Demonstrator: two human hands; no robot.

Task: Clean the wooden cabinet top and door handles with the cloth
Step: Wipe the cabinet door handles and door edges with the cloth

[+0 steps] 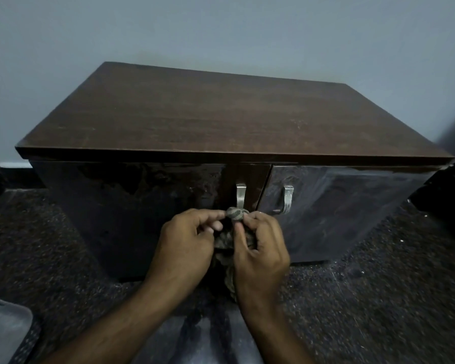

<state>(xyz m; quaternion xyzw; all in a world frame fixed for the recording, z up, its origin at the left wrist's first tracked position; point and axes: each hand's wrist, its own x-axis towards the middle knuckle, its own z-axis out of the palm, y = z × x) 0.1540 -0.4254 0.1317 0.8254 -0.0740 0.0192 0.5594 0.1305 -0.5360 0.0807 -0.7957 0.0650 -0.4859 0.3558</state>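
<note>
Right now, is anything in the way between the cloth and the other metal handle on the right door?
Nothing visible. The grey-green patterned cloth, pinched by the left hand and right hand, wraps the left silver handle; only bare glossy door separates it from the right silver handle.

Dark brown wood-grain cabinet top (221, 116), silver handles (241, 195), mottled grey-green cloth (235, 214), blue-grey wall (221, 30).

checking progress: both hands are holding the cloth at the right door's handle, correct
Not quite. In the head view the left hand and right hand hold the cloth at the left door's handle; the right door's handle is untouched.
</note>
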